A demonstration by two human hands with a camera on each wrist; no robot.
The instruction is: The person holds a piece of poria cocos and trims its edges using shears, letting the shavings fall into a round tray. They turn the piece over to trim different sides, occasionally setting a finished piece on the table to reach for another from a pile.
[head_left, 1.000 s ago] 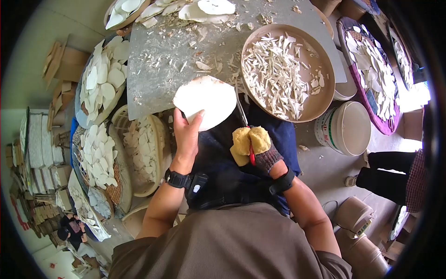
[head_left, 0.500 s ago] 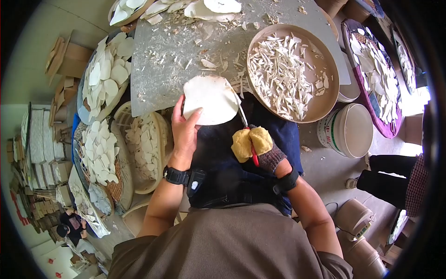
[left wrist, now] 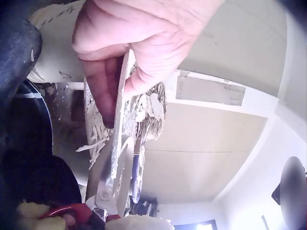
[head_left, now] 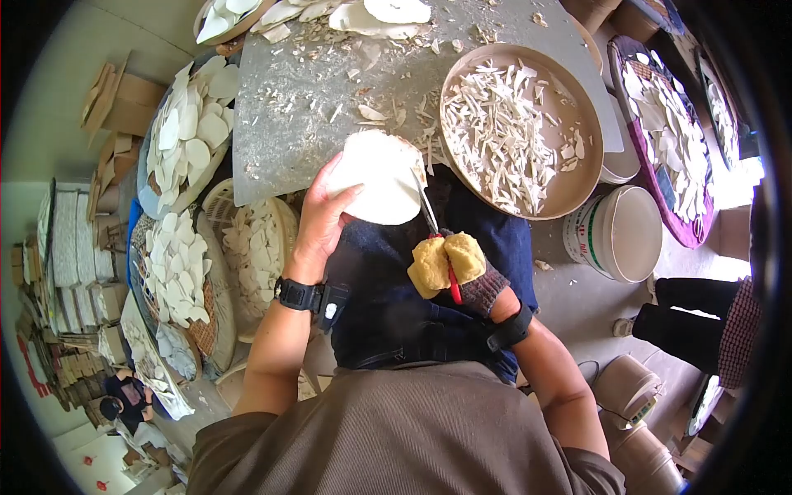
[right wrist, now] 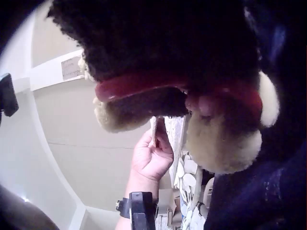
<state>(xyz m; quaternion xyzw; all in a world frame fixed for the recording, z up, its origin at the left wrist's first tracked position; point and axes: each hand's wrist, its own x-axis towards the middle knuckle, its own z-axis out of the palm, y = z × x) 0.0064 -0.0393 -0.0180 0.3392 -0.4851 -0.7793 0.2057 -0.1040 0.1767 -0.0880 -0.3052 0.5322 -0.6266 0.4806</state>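
Observation:
My left hand (head_left: 318,216) pinches a flat, rounded white slab (head_left: 379,181) by its left side, thumb on the face toward me. My right hand (head_left: 483,290), in a dark knitted glove, grips red-handled scissors (head_left: 427,213). Thick yellow padding (head_left: 429,262) wraps the thumb and fingers about the handles. The scissor blades meet the slab's right edge, which looks rough and brownish. Seen edge-on in the left wrist view, the slab (left wrist: 123,91) runs down to the blades just above the pivot (left wrist: 104,195).
A round tan tray (head_left: 569,186) of white slivers stands on the grey, scrap-strewn table (head_left: 272,140). Larger white pieces (head_left: 379,21) lie at its far edge. Baskets of white pieces (head_left: 177,264) stand at left, a white bucket (head_left: 631,231) at right. Another person's legs (head_left: 689,326) show beyond.
The slab has shifted a little to the right and turned in my left hand, whose wrist now leans more to the left. The scissor blades now overlap the slab's right edge.

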